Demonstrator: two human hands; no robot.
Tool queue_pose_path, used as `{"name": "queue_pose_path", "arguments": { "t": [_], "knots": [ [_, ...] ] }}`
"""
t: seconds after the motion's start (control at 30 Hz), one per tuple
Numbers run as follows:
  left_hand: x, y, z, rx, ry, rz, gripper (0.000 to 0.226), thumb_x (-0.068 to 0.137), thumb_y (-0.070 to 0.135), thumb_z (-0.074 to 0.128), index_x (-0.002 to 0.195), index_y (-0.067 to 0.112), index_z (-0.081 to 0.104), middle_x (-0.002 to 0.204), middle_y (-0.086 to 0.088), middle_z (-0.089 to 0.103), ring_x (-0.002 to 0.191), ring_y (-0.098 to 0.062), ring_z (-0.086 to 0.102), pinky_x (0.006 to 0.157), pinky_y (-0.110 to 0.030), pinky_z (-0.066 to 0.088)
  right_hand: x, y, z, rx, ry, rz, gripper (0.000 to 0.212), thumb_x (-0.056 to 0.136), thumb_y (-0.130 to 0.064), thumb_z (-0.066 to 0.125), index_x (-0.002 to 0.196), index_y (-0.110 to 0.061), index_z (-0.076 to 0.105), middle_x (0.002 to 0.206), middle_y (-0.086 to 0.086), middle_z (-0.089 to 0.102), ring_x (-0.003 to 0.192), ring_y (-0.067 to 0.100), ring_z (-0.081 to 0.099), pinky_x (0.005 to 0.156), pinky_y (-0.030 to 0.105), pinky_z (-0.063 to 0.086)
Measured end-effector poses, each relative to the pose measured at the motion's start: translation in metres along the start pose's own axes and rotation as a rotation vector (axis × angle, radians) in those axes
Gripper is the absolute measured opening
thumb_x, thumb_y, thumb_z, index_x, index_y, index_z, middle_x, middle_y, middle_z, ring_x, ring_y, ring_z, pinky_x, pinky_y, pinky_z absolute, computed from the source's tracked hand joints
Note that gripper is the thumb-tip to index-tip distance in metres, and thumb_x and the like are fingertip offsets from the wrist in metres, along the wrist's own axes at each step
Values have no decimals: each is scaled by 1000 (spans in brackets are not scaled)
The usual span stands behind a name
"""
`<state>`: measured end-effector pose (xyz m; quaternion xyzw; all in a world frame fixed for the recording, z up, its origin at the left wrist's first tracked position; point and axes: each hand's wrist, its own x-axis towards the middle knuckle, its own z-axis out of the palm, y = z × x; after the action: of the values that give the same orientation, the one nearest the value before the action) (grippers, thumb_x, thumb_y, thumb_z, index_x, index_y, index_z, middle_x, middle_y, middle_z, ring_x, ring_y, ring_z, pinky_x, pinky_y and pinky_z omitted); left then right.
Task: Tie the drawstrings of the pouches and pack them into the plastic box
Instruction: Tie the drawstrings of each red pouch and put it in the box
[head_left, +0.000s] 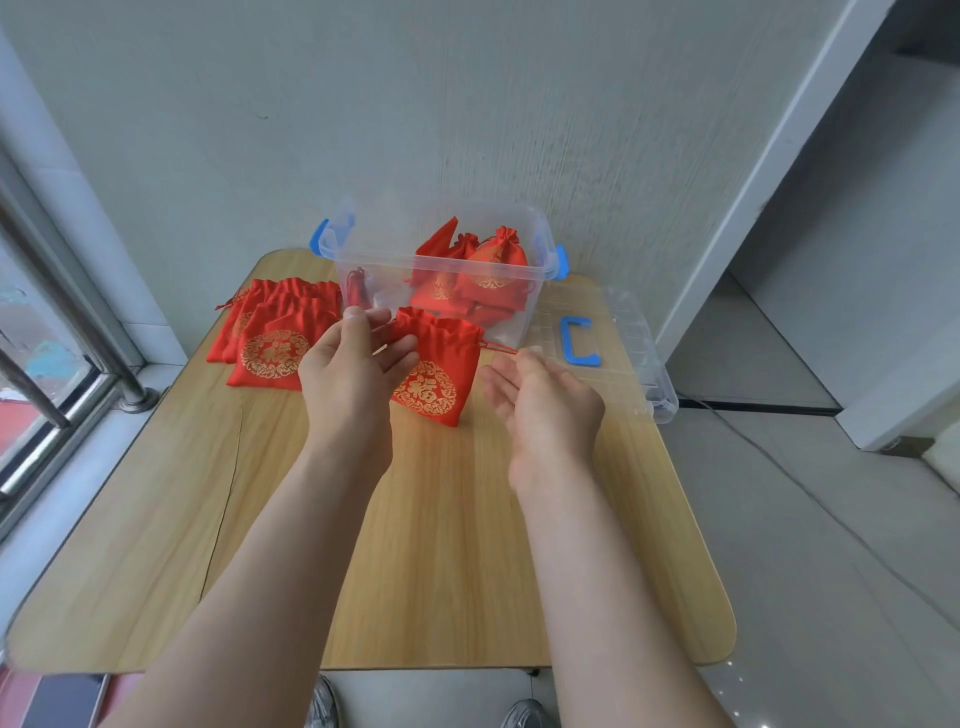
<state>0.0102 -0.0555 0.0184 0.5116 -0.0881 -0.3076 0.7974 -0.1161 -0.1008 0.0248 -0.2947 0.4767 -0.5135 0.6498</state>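
- The left hand's (353, 374) fingers (402, 347) are held apart and nearly straight; nothing is seen gripped.
- The right hand's (543, 400) fingers (496, 387) are likewise held straight and apart, palm turned up, blurred.
- A red pouch (439, 374) is laid flat on the worktop (441, 519) between the hands, its left edge hidden by the left fingers.
- Its cord (500, 348) is stretched towards the right fingertips; contact cannot be told.
- A stack (275, 343) of flat pouches is seen just left of the left hand.
- Behind, cinched pouches (478, 270) are held in the clear box (395, 260).
- The lid (623, 364) is laid right of the box.
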Motion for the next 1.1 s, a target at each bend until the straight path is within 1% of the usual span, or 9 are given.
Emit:
{"name": "queue_pose_path", "arguments": {
  "t": [0.17,0.27,0.33,0.43,0.7,0.77,0.83,0.97,1.1],
  "knots": [
    [-2,2,2,-55,66,-73,29,109,23,51,110,10,77,97,-6,76,78,-18,73,74,-30,61,5,2,3,-1,17,-76,24,112,-20,53,112,-2,68,98,14,80,89,19,81,85,33,65],
    [-1,0,2,-92,64,-125,28,109,22,50,111,11,76,89,-1,74,71,-14,67,69,-29,59,5,3,4,-18,41,-107,29,114,-28,48,99,-13,67,97,6,81,88,13,80,81,31,61],
    [0,-2,1,-93,78,-144,29,111,22,48,105,14,75,81,4,71,64,-9,61,65,-27,56,4,0,4,7,70,-73,33,115,-33,43,98,-15,65,95,2,81,85,11,80,76,28,56],
    [1,-5,0,-75,113,-161,33,113,23,46,99,17,74,73,8,68,58,-6,55,66,-26,56,4,-3,1,140,94,69,32,115,-37,43,101,-15,61,99,6,79,87,17,79,75,27,58],
    [7,2,-5,-250,173,-255,31,114,20,42,100,10,68,74,0,62,83,-19,74,83,-38,64,0,-11,1,352,90,183,28,116,-30,39,101,-12,54,104,13,72,101,31,79,97,44,61],
    [11,3,-7,-313,205,-267,28,113,15,42,98,6,64,76,-2,56,76,-19,76,78,-40,67,1,-12,0,383,100,190,27,116,-28,39,109,-7,54,105,14,68,95,32,80,89,45,65],
    [14,3,-9,-328,236,-270,27,111,13,43,95,6,63,75,-2,51,59,-14,68,69,-36,66,2,-13,-1,402,121,203,27,116,-27,40,114,-4,54,98,11,62,84,29,81,80,42,67],
    [14,4,-8,-265,252,-259,32,111,13,40,89,8,64,68,1,45,44,-10,45,54,-26,56,7,-11,-3,277,163,174,33,115,-28,43,93,-8,56,76,2,54,56,12,69,59,26,61],
    [8,3,-4,-202,241,-187,31,108,7,40,88,9,64,67,1,44,44,-10,42,49,-24,49,13,-6,-7,96,179,85,33,114,-29,46,90,-12,60,69,-1,52,48,9,50,51,24,50]
  ]
}}
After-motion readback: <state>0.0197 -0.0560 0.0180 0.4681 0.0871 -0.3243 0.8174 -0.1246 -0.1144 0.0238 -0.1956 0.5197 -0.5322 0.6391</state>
